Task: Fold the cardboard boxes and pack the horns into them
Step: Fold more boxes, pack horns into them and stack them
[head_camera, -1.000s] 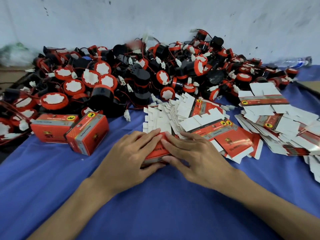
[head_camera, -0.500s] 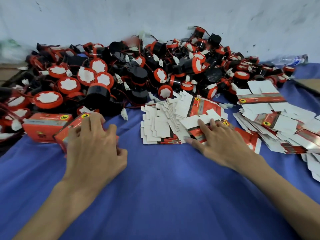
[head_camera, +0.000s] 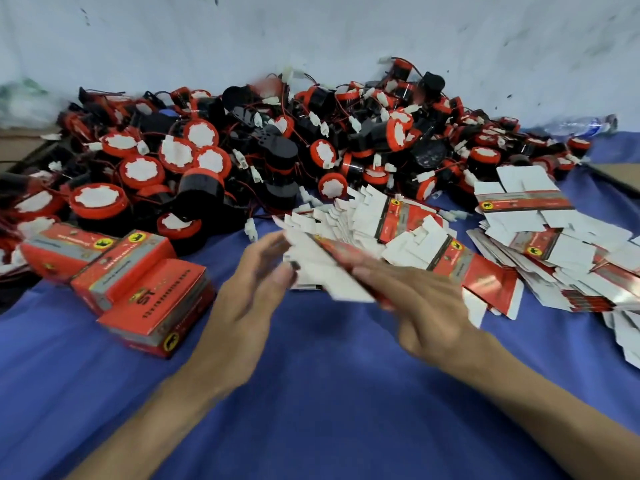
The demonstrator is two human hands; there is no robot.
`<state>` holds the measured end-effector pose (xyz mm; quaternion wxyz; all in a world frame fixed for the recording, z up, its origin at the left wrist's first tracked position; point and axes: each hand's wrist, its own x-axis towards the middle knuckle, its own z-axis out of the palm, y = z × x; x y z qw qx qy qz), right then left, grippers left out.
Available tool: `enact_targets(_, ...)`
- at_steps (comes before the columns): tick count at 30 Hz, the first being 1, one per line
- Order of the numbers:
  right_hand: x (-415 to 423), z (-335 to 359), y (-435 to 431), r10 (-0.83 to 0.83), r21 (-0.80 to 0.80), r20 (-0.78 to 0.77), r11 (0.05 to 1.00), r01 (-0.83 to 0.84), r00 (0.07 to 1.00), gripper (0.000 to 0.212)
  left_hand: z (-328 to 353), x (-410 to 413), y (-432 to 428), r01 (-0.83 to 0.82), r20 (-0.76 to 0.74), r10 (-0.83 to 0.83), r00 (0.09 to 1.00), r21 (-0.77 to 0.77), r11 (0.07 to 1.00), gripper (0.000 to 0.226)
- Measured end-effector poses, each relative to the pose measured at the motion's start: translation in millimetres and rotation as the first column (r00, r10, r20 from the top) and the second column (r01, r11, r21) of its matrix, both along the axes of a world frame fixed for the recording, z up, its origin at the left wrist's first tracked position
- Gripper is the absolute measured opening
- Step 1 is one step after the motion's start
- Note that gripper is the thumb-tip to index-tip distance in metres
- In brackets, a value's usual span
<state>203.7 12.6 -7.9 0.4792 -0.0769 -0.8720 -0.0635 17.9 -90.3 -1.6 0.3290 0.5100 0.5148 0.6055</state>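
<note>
Two hands meet over a blue-covered bench (head_camera: 329, 393) near its middle. The right hand (head_camera: 426, 306) holds a flat carton (head_camera: 325, 268), white flaps outward with a red band across it; motion blur hides which fingers close on it, though the grip is plainly on the card. The left hand (head_camera: 249, 299) lies with fingers nearly straight and its fingertips at the carton's left edge; whether they touch it or stand just beside it cannot be told, and the grip is wide.

Just beyond the hands lies a fanned stack (head_camera: 374, 220) of flat cartons, its near edge touching or lying under the held one. To the right of the right hand a second stack (head_camera: 540, 251) spreads toward the bench's right edge, with loose cartons trailing down that side.

To the left of the left hand three folded boxes (head_camera: 138, 285) stand together, the nearest with its corner toward the camera; a strip of bare cloth separates it from the left wrist.

Beyond both stacks and the boxes a heap of horns (head_camera: 263, 150), black bodies with red rims and white discs, runs across the bench against the wall (head_camera: 311, 36); the nearest lie just beyond the fanned stack.

Bare cloth extends from the wrists toward the camera along both forearms.
</note>
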Motion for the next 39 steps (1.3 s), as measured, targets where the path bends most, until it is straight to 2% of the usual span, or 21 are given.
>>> enact_targets(1, -1.8, -1.9, -1.5, 0.041, 0.017, 0.055, 0.999, -0.042, 0.998, 0.034, 0.4, 3.2, 1.5, 0.078, 0.244, -0.064, 0.968, -0.048, 0.996, 0.039)
enact_targets(3, -6.5, -1.9, -5.0, 0.101, 0.046, 0.145, 0.993, -0.108, 0.984, 0.034, 1.1, 4.4, 2.2, 0.191, 0.485, -0.139, 0.863, -0.059, 0.98, 0.037)
enact_targets(5, -8.6, -1.8, -8.1, 0.115, 0.049, 0.203, 0.991, -0.127, 0.972, 0.023, 1.7, 2.2, 2.9, 0.21, 0.585, -0.129, 0.801, -0.072, 0.975, 0.04)
enact_targets(7, -7.2, -1.2, -10.3, 0.136, -0.02, 0.259, 0.991, -0.135, 0.956, 0.03, -2.0, 0.0, 4.0, 0.227, 0.606, -0.118, 0.786, -0.107, 0.968, 0.047)
enact_targets(10, -6.9, 1.5, -10.7, 0.122, -0.148, 0.252, 0.985, -0.086, 0.96, 0.041, -6.4, -2.6, 5.5, 0.291, 0.577, -0.184, 0.796, -0.098, 0.952, 0.054)
enact_targets(12, -9.1, 2.6, -8.6, -0.029, -0.19, 0.161, 0.98, 0.06, 0.987, 0.042, -7.3, -3.4, 5.1, 0.37, 0.543, -0.264, 0.797, -0.094, 0.924, 0.053)
enact_targets(14, -9.3, 2.2, -7.4, -0.139, -0.354, 0.157, 0.916, 0.187, 0.978, 0.053, -8.0, -5.1, 3.8, 0.449, 0.538, -0.335, 0.773, -0.092, 0.889, 0.054)
enact_targets(17, -8.2, -7.2, -9.4, -0.039, -0.571, 0.276, 0.798, 0.196, 0.96, 0.066, -6.5, -9.5, 0.8, 0.536, 0.552, -0.423, 0.719, -0.053, 0.843, 0.052)
enact_targets(20, -7.9, -8.3, -10.4, 0.065, -0.663, 0.284, 0.734, 0.147, 0.957, 0.066, -5.8, -12.2, -1.0, 0.616, 0.517, -0.52, 0.681, -0.02, 0.787, 0.056)
enact_targets(22, -7.2, -8.0, -10.5, 0.083, -0.676, 0.279, 0.725, 0.134, 0.957, 0.065, -5.6, -9.9, -3.4, 0.637, 0.448, -0.557, 0.699, -0.038, 0.77, 0.048)
enact_targets(24, -7.3, -7.3, -10.1, 0.071, -0.669, 0.298, 0.727, 0.155, 0.952, 0.065, -5.4, -5.6, -5.7, 0.621, 0.329, -0.566, 0.756, -0.089, 0.779, 0.039)
enact_targets(30, -10.8, -6.8, -11.4, -0.062, -0.644, 0.312, 0.719, 0.259, 0.948, 0.058, -8.1, 0.4, -7.6, 0.526, 0.0, -0.536, 0.844, -0.195, 0.828, 0.044)
enact_targets(33, -12.4, -5.7, -15.4, -0.132, -0.599, 0.336, 0.735, 0.32, 0.933, 0.052, -10.9, 3.3, -6.7, 0.477, 0.041, -0.481, 0.876, -0.225, 0.85, 0.028)
enact_targets(39, -10.3, 6.3, -15.9, -0.267, -0.477, 0.295, 0.791, 0.383, 0.918, 0.055, -12.7, 13.3, -5.9, 0.356, -0.113, -0.367, 0.923, -0.105, 0.929, 0.009)
